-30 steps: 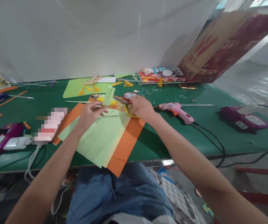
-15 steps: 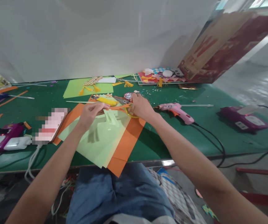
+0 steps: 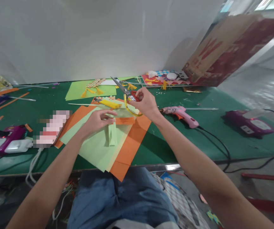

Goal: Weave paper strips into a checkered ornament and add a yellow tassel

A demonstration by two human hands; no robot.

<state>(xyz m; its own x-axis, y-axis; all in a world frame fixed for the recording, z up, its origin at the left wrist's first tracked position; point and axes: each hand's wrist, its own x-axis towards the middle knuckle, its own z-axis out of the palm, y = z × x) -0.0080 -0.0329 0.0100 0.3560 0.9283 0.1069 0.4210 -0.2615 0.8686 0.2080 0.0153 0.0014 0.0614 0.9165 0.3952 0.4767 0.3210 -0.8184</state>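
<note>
My right hand (image 3: 146,101) is closed around the handles of a pair of scissors (image 3: 121,85), raised over the papers. Their metal blades point up and left; one yellow handle loop hangs below the fingers and a red part shows in the grip. My left hand (image 3: 97,122) is over the light green paper sheets (image 3: 91,148), thumb and forefinger apart. Its thumb tip meets the joint of an orange paper strip (image 3: 125,121) and a pale green paper strip (image 3: 112,135). Just beyond the fingers lies a yellow utility knife (image 3: 110,104). Orange sheets (image 3: 124,157) stick out beneath the green ones.
On the right lies a pink glue gun (image 3: 181,114), its cord leading off the green table (image 3: 158,146). A purple power block (image 3: 248,121) sits farther right. Leftward are a phone (image 3: 52,130) and another purple block (image 3: 7,140). Tasselled woven pieces (image 3: 95,84) lie behind.
My right hand has lifted the scissors away from the orange strip, blades now up. My left hand has lowered, its fingers parting, and the joined strips have come down over the green paper.
</note>
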